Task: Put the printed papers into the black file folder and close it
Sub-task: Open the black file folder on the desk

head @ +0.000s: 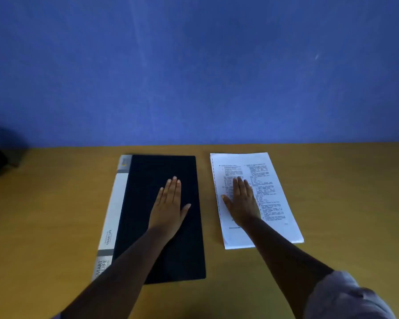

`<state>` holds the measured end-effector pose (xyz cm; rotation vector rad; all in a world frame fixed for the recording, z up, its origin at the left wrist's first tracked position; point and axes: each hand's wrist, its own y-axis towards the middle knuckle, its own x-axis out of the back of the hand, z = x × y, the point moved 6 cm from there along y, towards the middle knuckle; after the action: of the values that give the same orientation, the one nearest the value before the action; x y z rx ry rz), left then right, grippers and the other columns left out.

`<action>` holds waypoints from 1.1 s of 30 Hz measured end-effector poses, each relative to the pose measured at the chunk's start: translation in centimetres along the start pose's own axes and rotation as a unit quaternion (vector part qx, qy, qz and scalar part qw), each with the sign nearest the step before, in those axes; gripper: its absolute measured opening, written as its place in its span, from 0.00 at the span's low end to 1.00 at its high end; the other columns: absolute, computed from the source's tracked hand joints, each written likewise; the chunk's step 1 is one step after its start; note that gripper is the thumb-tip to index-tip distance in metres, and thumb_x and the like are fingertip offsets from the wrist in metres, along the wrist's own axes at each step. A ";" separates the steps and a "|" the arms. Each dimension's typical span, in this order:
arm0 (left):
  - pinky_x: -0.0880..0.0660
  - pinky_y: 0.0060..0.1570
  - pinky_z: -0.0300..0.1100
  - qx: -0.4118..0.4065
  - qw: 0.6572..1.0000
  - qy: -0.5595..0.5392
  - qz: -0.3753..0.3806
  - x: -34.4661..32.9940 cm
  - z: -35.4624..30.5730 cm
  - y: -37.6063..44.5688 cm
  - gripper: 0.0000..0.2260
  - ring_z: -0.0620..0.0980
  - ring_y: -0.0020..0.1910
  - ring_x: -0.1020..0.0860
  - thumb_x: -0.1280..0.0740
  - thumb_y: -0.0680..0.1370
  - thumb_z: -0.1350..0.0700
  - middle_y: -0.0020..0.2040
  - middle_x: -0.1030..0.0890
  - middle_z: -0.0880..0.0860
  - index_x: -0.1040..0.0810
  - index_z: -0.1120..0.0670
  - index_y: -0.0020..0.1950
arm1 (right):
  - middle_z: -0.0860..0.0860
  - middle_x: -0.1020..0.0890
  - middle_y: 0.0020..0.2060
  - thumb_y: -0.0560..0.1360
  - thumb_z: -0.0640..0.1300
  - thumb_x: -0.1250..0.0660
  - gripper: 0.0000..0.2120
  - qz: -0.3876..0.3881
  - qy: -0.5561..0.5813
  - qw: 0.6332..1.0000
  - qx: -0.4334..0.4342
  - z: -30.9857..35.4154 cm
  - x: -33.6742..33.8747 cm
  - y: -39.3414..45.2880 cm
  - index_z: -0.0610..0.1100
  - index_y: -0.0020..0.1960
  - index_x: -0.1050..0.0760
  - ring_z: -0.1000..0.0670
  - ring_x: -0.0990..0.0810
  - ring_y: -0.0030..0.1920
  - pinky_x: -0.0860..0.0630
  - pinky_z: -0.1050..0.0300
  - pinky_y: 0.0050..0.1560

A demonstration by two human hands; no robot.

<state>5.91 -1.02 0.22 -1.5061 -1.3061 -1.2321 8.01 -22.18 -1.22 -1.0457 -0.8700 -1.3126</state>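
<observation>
Head view: closed folder and loose papers being pressed flat on a wooden desk.
The matte black file folder (166,249) is being covered by the left hand (168,208), the printed papers (272,203) beside it by the right hand (242,203); both palms are being held flat, gripping nothing.

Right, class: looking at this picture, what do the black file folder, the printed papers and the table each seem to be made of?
Black file folder: probably plastic, matte; its cover is dark, flat and even, with a pale printed spine strip.
Printed papers: white paper, matte; thin stacked sheets carrying black text.
Table: looks like wood or a wood-look laminate; smooth, yellow-brown, with no grain clear enough to decide.
</observation>
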 end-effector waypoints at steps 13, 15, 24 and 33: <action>0.58 0.70 0.45 0.048 0.999 -0.001 0.022 -3.0 1.4 -1.7 0.37 0.50 0.73 0.55 0.63 0.75 0.37 0.77 0.48 0.59 0.53 0.62 0.75 | 0.44 0.50 0.76 0.63 0.72 0.77 0.52 -0.013 -0.003 1.000 0.013 -1.1 -1.7 0.1 0.40 0.75 0.55 0.44 0.55 0.76 0.60 0.50 0.73; 0.54 0.70 0.46 0.051 0.998 0.006 0.033 -3.3 1.6 -1.6 0.41 0.52 0.74 0.49 0.70 0.74 0.35 0.76 0.44 0.59 0.49 0.62 0.74 | 0.44 0.49 0.76 0.65 0.71 0.76 0.50 -0.011 -0.005 1.000 0.013 -1.1 -1.9 0.0 0.40 0.75 0.55 0.45 0.54 0.76 0.59 0.50 0.73; 0.62 0.70 0.44 0.054 0.997 0.025 0.050 -3.2 0.9 -1.3 0.35 0.52 0.76 0.55 0.62 0.75 0.40 0.77 0.51 0.57 0.53 0.60 0.75 | 0.44 0.50 0.76 0.65 0.71 0.76 0.50 -0.006 -0.006 1.000 0.016 -1.2 -2.0 0.0 0.41 0.75 0.55 0.45 0.55 0.76 0.60 0.50 0.73; 0.50 0.68 0.50 -0.004 0.997 0.047 0.068 -2.5 1.1 -5.4 0.29 0.56 0.74 0.42 0.46 0.77 0.43 0.75 0.38 0.57 0.39 0.58 0.73 | 0.47 0.51 0.77 0.61 0.73 0.78 0.52 0.010 -0.048 0.998 0.045 -0.1 0.3 0.1 0.44 0.76 0.57 0.47 0.59 0.76 0.66 0.44 0.72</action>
<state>0.79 0.38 -2.62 -1.4975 -1.1210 -1.2064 8.11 -22.33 -0.97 -1.0515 -0.9802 -1.2034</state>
